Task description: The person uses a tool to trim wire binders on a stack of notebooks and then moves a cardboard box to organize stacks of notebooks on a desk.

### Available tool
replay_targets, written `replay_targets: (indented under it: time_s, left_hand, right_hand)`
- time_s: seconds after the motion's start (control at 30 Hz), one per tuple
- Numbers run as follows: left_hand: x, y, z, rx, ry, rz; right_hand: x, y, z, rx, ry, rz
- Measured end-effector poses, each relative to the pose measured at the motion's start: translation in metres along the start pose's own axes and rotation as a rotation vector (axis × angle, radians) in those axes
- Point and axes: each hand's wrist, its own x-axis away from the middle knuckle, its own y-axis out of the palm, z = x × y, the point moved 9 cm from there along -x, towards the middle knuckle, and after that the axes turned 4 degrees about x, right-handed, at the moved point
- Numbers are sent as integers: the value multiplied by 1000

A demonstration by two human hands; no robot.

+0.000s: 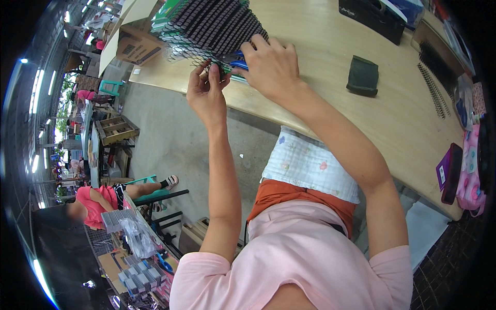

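Note:
A fanned stack of spiral-bound notebooks [212, 28] with black wire spines and green covers lies at the near left corner of a wooden table [320, 62]. My left hand [206, 93] pinches the black wire binding at the stack's lower edge. My right hand [271, 64] rests palm down on the stack, fingers curled over the spines, with blue-handled pliers [238, 63] under it.
A dark folded pouch [362, 76] lies mid-table. Loose black wire spirals [433, 77] sit at the right, near a purple phone [448, 173] and pink bag [471, 170]. A cardboard box [135, 44] stands left. Another person in pink [95, 204] sits at a lower table.

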Motion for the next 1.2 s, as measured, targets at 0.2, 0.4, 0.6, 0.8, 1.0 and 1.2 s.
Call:
replay_targets:
  time_s: [0.2, 0.4, 0.6, 0.8, 1.0, 1.2]
  left_hand:
    - [-3, -1, 1, 0, 0, 7]
    - [-1, -2, 6, -45, 3, -14]
    - [-7, 0, 16, -71, -13, 6]
    - [-9, -1, 11, -8, -56, 29]
    - [25, 5, -70, 1079, -809, 49]
    - [92, 91, -54, 1121, -1163, -282]
  right_hand:
    - [-5, 16, 7, -25, 45, -150]
    - [-2, -14, 5, 41, 43, 5]
    - [-10, -2, 4, 27, 24, -20]
    - [-12, 3, 15, -65, 39, -31]
    - [30, -33, 63, -172, 162, 2]
    - [83, -80, 180, -413, 378, 224]
